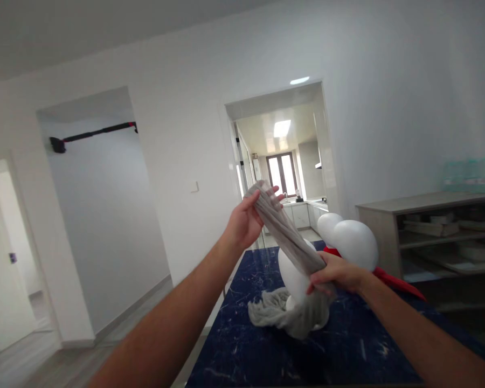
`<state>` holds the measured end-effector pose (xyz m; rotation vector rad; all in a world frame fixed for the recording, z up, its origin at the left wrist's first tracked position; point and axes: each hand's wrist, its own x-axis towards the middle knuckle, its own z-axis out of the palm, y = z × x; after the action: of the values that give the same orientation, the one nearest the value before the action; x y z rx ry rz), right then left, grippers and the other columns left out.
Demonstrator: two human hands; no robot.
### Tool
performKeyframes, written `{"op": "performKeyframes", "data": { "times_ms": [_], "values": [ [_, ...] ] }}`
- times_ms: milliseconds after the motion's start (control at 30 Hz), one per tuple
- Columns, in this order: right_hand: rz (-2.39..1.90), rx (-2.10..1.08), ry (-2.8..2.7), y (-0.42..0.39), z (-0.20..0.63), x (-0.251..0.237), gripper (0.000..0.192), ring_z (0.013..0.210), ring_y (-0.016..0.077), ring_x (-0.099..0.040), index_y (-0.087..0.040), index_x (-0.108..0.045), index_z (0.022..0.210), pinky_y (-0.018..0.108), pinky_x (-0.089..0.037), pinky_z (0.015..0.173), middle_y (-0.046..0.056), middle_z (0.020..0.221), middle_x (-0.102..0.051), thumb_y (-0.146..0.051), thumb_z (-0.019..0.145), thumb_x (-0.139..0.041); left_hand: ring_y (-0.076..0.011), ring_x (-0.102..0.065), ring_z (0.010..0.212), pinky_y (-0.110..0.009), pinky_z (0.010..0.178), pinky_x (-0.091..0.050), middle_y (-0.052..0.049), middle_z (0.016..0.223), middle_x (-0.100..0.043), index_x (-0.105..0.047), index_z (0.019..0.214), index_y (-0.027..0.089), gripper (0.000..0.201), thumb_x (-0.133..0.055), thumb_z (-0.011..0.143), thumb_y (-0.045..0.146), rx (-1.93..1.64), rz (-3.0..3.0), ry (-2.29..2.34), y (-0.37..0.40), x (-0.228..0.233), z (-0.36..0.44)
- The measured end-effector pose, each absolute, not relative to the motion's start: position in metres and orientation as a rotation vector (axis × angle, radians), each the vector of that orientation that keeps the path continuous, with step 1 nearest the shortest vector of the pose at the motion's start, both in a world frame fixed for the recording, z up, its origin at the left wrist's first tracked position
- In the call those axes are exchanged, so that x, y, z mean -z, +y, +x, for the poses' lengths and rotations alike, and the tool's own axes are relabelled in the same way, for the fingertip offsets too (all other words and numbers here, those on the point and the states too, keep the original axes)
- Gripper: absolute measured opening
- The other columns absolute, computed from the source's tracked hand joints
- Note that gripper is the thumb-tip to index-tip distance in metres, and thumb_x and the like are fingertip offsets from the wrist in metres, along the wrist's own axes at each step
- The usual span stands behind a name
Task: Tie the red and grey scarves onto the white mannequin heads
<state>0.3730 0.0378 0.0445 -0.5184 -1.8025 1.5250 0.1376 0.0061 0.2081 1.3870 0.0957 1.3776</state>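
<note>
A grey scarf [285, 229] is stretched at a slant between my two hands, gathered into a long band. My left hand [248, 218] holds its upper end, thumb in front and fingers partly spread behind the thin cloth. Lower down, my right hand [335, 272] is closed round the band. Behind the band stands a smooth white egg-shaped form [289, 269], like a mannequin head, partly hidden by cloth and hand. More of the grey cloth lies in loose folds around its base on the dark blue marbled table [242, 350].
Two more white rounded forms [355, 245] stand behind my right hand, with red cloth [400, 283] at their base. A wooden shelf unit [375, 210] at the right carries bottles [472, 175]. Beyond the table, a doorway opens onto a kitchen [299, 210].
</note>
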Motion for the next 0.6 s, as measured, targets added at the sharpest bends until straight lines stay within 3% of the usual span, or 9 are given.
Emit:
{"op": "performKeyframes", "data": {
  "times_ms": [100,233,400,500,600],
  "values": [
    [-0.601,-1.422,-1.897,0.042,0.415,-0.065,0.037,0.039,0.0047,-0.042,-0.015,-0.068,0.101,0.035,-0.063,0.07,-0.012,0.053,-0.053,-0.029,0.073,-0.088,-0.0263,-0.072,0.112,-0.044,0.106,-0.056,-0.011,0.117,-0.077,-0.07,0.115,0.017,0.022,-0.062,0.097,0.025,-1.481,1.307,0.052,0.011,-0.225,0.124],
    [-0.776,-1.347,-1.968,0.041,0.46,-0.089,0.035,0.039,0.0041,-0.035,-0.015,-0.068,0.103,0.027,-0.058,0.056,-0.012,0.054,-0.048,-0.034,0.078,-0.082,-0.0197,-0.075,0.093,-0.038,0.104,-0.057,-0.007,0.09,-0.075,-0.071,0.102,0.013,0.024,-0.052,0.101,0.027,-1.479,1.249,-0.004,0.016,-0.234,0.112],
    [-0.895,-1.377,-1.939,0.04,0.508,-0.099,0.03,0.04,0.0043,-0.031,-0.016,-0.066,0.101,0.02,-0.047,0.047,-0.013,0.051,-0.041,-0.04,0.087,-0.077,-0.0103,-0.064,0.062,-0.03,0.091,-0.06,0.002,0.066,-0.062,-0.07,0.108,0.009,0.027,-0.046,0.104,0.021,-1.442,1.163,-0.017,0.024,-0.231,0.102],
    [-0.803,-1.474,-1.801,0.044,0.529,-0.09,0.024,0.039,0.0036,-0.025,-0.017,-0.064,0.095,0.019,-0.037,0.042,-0.014,0.052,-0.036,-0.038,0.091,-0.074,-0.0089,-0.061,0.056,-0.028,0.09,-0.06,0.005,0.06,-0.056,-0.07,0.109,0.009,0.026,-0.046,0.104,0.017,-1.434,1.141,0.03,0.036,-0.222,0.1],
    [-0.668,-1.52,-1.506,0.055,0.535,-0.075,0.021,0.038,0.0039,-0.018,-0.021,-0.058,0.085,0.02,-0.032,0.041,-0.014,0.053,-0.029,-0.037,0.098,-0.063,-0.0127,-0.067,0.063,-0.031,0.09,-0.061,0.002,0.061,-0.06,-0.07,0.108,0.008,0.023,-0.049,0.102,0.015,-1.418,1.11,0.076,0.058,-0.208,0.102]
  ]
}}
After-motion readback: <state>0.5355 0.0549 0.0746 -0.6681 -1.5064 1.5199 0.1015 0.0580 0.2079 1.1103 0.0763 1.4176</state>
